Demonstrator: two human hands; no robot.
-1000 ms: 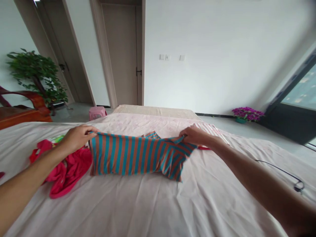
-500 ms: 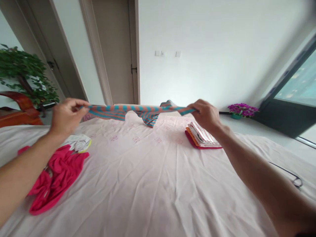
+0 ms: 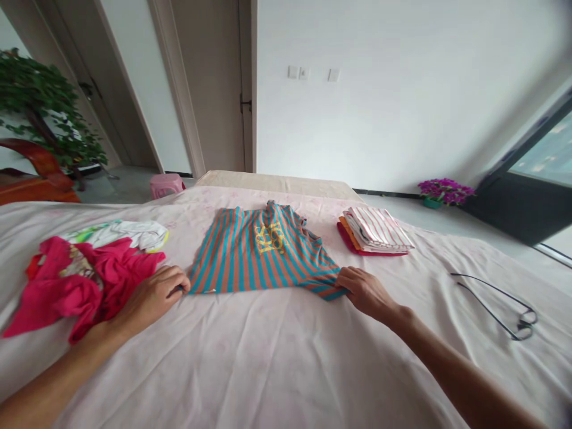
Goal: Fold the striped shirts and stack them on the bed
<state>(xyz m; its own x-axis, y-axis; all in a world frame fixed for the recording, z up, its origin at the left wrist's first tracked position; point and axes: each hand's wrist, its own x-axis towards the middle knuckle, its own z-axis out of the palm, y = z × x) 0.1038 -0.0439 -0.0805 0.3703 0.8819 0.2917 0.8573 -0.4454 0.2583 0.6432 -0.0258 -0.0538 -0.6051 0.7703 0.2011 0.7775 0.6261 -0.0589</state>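
On sheet (image 3: 268, 363), striped shirt (image 3: 250, 256), fingers (image 3: 347, 277) gripping.

on the pale sheet (image 3: 268, 351) i saw rumpled clothes (image 3: 78, 289) at left, a striped shirt (image 3: 248, 262) mid-sheet, a folded stack (image 3: 379, 231) farther right, and glasses (image 3: 526, 325) nearer right.

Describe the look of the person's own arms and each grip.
The left grip and right grip are bare hands; no glove, ring or watch can be made out. The left forearm and right forearm are slim and bare too, with no sleeve, cable or marking clearly visible.
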